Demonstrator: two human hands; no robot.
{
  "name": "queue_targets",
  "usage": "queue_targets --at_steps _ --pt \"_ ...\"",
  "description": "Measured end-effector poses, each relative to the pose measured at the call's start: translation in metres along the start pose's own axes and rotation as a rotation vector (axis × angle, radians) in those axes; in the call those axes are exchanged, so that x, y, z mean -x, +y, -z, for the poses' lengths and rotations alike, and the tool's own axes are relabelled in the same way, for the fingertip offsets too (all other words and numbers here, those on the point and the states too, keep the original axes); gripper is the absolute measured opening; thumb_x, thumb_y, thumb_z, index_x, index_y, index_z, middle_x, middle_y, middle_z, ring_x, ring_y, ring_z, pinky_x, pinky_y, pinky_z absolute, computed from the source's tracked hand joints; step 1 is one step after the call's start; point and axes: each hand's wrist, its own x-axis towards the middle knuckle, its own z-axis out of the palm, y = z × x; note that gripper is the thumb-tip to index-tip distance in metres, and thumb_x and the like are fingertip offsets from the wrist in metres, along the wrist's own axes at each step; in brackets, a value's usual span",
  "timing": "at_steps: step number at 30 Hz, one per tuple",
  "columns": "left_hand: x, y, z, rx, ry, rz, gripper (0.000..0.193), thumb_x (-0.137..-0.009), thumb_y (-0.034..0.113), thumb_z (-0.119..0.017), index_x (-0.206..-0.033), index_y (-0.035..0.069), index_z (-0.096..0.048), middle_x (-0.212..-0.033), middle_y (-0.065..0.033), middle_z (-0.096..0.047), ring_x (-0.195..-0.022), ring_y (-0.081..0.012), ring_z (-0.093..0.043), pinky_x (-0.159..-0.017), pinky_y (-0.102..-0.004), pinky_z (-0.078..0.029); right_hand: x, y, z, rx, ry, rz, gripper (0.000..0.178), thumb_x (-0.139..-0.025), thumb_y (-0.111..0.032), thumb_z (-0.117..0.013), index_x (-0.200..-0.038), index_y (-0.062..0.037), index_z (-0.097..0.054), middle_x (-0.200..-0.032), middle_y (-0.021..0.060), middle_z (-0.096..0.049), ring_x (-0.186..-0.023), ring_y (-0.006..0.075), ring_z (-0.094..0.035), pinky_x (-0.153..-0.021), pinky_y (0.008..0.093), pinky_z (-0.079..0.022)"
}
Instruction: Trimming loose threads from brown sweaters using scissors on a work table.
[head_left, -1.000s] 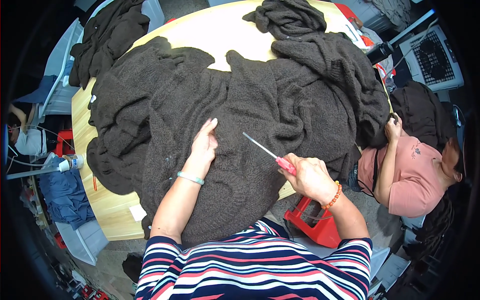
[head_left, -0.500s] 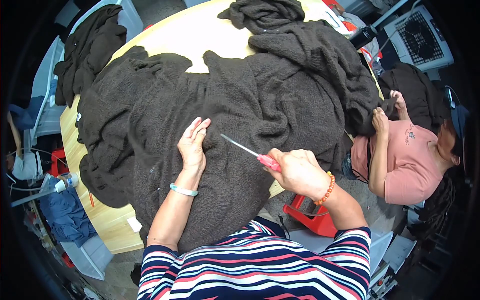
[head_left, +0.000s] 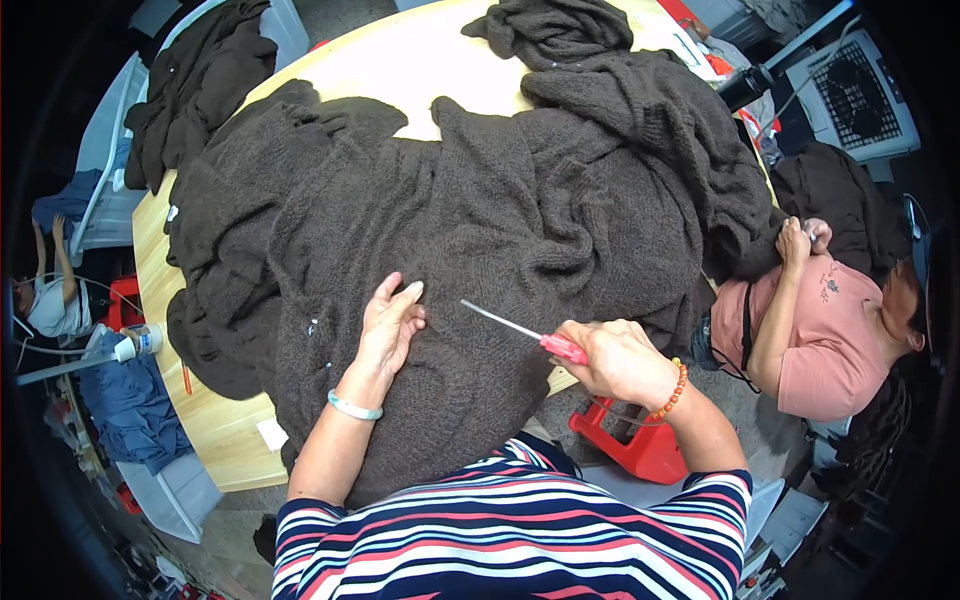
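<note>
The right hand (head_left: 628,362) holds a pink-handled, thin metal-shafted tool (head_left: 564,348); the left hand (head_left: 388,328), grip loosely parted, is over dark-brown knitwear (head_left: 480,240), seemingly soft, limp, best held by thick folds, across the pale wooden tabletop (head_left: 232,445).

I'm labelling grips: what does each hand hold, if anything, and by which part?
Right hand: a thin-shafted tool, by its pink handle. Left hand: nothing visible, loosely open over the dark knitwear.
</note>
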Motion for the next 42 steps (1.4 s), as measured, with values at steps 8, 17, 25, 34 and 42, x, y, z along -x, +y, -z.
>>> queue_targets --at_steps 8,17,25,34,42 --pt "0.007 -0.002 -0.045 -0.374 -0.117 -0.079 0.013 -0.091 0.019 -0.072 -0.092 0.007 -0.067 -0.078 0.0014 -0.064 -0.063 -0.0050 -0.053 -0.058 -0.0206 -0.040 0.003 -0.004 0.004 -0.027 0.113 0.001 0.020 -0.090 -0.024 -0.065 -0.098 -0.0069 -0.060 -0.080 0.0165 -0.068 -0.074 0.0374 -0.067 -0.067 0.0460 -0.053" --pt "0.007 -0.055 -0.047 -0.963 -0.179 -0.260 0.023 -0.089 0.015 -0.068 -0.106 -0.001 -0.064 -0.088 -0.0132 -0.066 -0.081 -0.0219 -0.063 -0.080 -0.0337 -0.051 0.032 -0.006 0.008 0.109 -0.088 -0.109 0.025 -0.087 -0.027 -0.068 -0.104 -0.0083 -0.064 -0.073 0.0193 -0.066 -0.071 0.0381 -0.067 -0.065 0.0462 -0.052" --pt "0.000 -0.047 -0.035 -0.351 -0.250 -0.082 0.019 -0.092 0.000 -0.065 -0.111 -0.003 -0.064 -0.104 -0.0084 -0.071 -0.090 -0.0126 -0.066 -0.084 -0.0268 -0.053 0.038 0.000 0.005 0.043 -0.002 -0.084 0.019 -0.088 -0.022 -0.065 -0.100 -0.0078 -0.062 -0.072 0.0167 -0.066 -0.070 0.0374 -0.067 -0.066 0.0458 -0.053" --pt "-0.027 0.021 -0.044 -0.152 0.011 0.337 0.046 -0.085 0.055 -0.072 -0.083 0.013 -0.054 -0.068 0.0028 -0.051 -0.049 -0.0059 -0.041 -0.036 -0.0177 -0.025 0.020 0.009 -0.002 0.022 0.071 -0.039 0.018 -0.087 -0.018 -0.065 -0.100 -0.0085 -0.058 -0.072 0.0144 -0.064 -0.070 0.0350 -0.067 -0.063 0.0441 -0.052" --pt "-0.061 0.015 -0.045 -0.296 0.004 0.256 0.029 -0.084 0.011 -0.078 -0.075 0.015 -0.050 -0.061 0.0061 -0.043 -0.046 -0.0032 -0.039 -0.035 -0.0188 -0.027 0.005 0.007 -0.002 -0.003 0.124 -0.039 0.017 -0.091 -0.022 -0.066 -0.099 -0.0081 -0.062 -0.080 0.0162 -0.067 -0.074 0.0356 -0.067 -0.065 0.0412 -0.053"
